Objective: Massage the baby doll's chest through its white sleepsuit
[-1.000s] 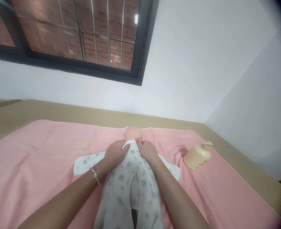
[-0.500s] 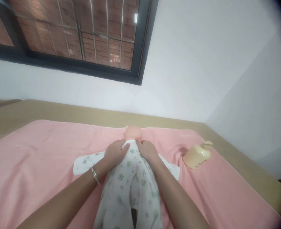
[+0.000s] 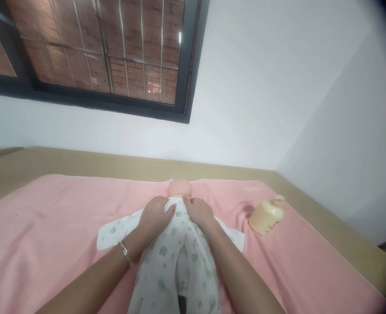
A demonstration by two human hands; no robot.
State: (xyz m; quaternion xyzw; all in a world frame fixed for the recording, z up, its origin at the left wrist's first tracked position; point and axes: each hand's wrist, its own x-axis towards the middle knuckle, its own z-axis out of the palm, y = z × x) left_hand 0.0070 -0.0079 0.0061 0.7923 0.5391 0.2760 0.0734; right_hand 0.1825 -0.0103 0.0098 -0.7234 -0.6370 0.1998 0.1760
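Observation:
A doll lies on its back on a pink cloth (image 3: 65,209), with its round, skin-coloured head (image 3: 180,188) at the far end. Over it spreads a white baby garment (image 3: 165,266) with small green prints, its sleeves stretched out to both sides. My left hand (image 3: 155,216) is closed on the garment near the left of the collar, thumb on top. At the right of the collar, my right hand (image 3: 199,212) grips the same fabric. The fingertips of both hands are partly hidden at the doll's neck. The doll's body is covered.
A pale yellow bottle (image 3: 267,216) with a spout-like top stands tilted in view on the cloth, right of the garment. Beneath the cloth is a wooden surface (image 3: 114,165), bordered by a white wall (image 3: 245,109). A dark-framed, barred window (image 3: 114,56) is above.
The camera view has shifted slightly, so everything sits a little lower and to the left. Both hands keep their hold at the collar.

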